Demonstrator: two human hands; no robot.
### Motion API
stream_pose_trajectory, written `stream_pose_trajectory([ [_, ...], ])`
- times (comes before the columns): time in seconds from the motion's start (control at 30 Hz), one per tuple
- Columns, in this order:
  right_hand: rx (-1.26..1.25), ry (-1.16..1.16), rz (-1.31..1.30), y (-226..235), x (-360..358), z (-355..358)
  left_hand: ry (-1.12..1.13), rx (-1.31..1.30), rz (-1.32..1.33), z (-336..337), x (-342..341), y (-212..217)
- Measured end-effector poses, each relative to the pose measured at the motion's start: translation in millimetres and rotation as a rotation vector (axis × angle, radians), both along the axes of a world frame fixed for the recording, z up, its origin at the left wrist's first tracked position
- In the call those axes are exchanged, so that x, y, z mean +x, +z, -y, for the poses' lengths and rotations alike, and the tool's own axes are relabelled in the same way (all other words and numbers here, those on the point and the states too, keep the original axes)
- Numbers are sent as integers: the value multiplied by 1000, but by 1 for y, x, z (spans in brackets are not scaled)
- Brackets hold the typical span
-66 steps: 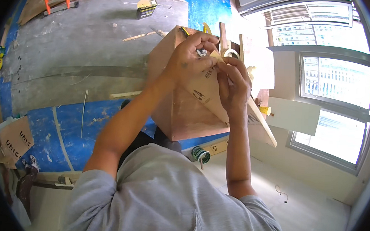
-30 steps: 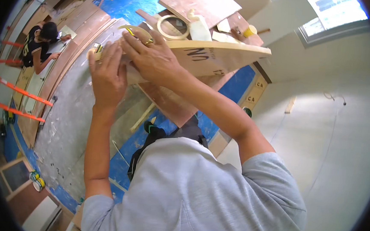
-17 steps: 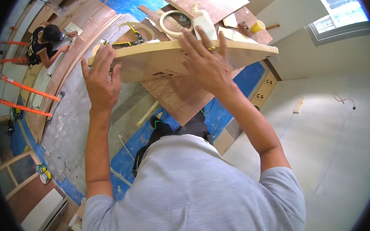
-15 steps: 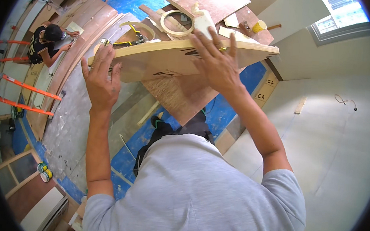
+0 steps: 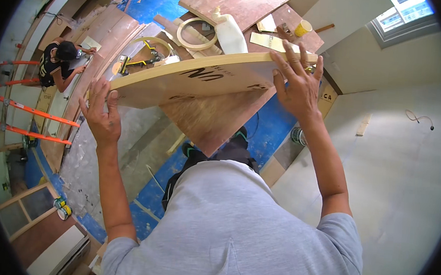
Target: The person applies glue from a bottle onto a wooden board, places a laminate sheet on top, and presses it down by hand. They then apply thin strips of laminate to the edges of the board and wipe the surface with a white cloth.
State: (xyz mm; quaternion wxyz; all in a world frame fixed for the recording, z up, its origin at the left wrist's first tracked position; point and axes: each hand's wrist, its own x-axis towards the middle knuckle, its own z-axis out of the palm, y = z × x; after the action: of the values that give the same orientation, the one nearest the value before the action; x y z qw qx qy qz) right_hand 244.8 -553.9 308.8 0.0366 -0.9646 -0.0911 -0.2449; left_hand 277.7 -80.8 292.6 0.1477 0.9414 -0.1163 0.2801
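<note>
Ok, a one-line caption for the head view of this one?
Both hands, left and right, hold a pale plywood panel at its ends above a cluttered workbench.

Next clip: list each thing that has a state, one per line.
Pale plywood panel: lifted, tilted, held at both ends.
Left hand: gripping the panel's left end.
Right hand: fingers spread over its right end.
White plastic jug: lying down.
Yellow cup: upright.
</note>
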Motion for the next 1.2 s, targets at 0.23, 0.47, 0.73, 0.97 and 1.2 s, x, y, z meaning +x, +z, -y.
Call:
stream_pose_trajectory([
  [0.23, 323, 21, 30, 0, 4, 52, 207, 160, 51, 30, -6, -3],
  [0.47, 745, 205, 14, -22, 32, 85, 417, 311, -56, 87, 1, 7],
  [0.73, 684, 275, 50, -25, 38, 96, 172, 269, 6, 273, -3, 11],
  [0.97, 712, 315, 22, -27, 43, 101, -66, 117, -32, 384, -8, 10],
  [1.2, 1288, 481, -147, -68, 79, 122, -196, 208, -26, 366, 31, 23],
])
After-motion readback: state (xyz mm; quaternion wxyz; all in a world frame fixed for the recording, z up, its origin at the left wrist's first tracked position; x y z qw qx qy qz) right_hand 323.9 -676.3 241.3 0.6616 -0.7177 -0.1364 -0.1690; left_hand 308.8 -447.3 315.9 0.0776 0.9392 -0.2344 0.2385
